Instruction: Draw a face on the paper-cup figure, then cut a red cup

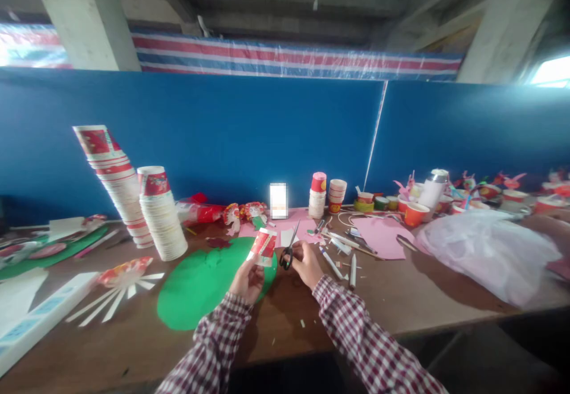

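Note:
My left hand [249,279] grips a red and white paper cup [264,246], raised over the right edge of a round green sheet [196,293]. In my right hand [306,261] is a pair of scissors [289,251] with black handles, its blades pointing up and away from me. The scissors are apart from the cup, a little to its right. Beyond both hands lies a pink sheet [307,218] with scraps on it.
Tall stacks of paper cups [162,221] stand at the left, near a cup cut into strips [124,275]. White markers [353,272] lie to the right, before a pink sheet [383,236] and a plastic bag [490,251]. A blue partition [249,126] closes the back.

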The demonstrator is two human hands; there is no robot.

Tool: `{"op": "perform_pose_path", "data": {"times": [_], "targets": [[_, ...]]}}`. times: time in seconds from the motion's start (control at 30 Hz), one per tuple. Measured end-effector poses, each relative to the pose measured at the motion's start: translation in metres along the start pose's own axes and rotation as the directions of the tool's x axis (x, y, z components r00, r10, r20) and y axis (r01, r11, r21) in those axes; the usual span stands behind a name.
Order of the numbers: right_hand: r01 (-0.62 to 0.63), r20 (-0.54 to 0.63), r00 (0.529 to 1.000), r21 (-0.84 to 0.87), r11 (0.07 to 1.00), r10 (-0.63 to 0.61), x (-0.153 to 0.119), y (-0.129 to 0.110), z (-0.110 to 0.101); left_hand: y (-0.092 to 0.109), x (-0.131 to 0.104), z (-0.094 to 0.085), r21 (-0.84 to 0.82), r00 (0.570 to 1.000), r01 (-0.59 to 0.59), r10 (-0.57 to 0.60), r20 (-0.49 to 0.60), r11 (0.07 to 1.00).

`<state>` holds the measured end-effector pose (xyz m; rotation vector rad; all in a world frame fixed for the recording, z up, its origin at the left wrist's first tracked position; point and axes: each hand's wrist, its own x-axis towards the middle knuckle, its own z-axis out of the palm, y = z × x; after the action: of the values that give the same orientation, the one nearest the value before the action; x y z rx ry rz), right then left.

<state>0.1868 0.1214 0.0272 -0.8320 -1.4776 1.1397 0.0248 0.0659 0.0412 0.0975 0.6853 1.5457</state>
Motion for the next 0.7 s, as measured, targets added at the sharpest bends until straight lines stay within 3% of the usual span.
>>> {"op": "perform_pose_path", "data": {"times": [0.2, 0.47, 0.57, 0.7], "targets": [[0.023, 0.139, 0.990, 0.003, 1.000, -0.023, -0.006, 0.003, 0.004, -0.001, 0.004, 0.004, -0.012, 0.997, -0.077, 0.077, -0.004, 0.997], [0.098, 0.164, 0.981, 0.048, 0.994, -0.105, -0.010, 0.004, 0.005, -0.006, 0.024, 0.022, -0.050, 0.994, -0.102, 0.103, 0.023, 0.994], [0.122, 0.175, 0.977, -0.001, 0.993, -0.120, -0.012, 0.003, 0.006, -0.008, 0.029, 0.021, -0.057, 0.996, -0.088, 0.089, 0.008, 0.994], [0.065, 0.196, 0.979, -0.053, 0.997, -0.053, -0.017, -0.004, 0.009, -0.006, 0.031, 0.014, -0.072, 0.997, -0.078, 0.076, -0.035, 0.994]]}}
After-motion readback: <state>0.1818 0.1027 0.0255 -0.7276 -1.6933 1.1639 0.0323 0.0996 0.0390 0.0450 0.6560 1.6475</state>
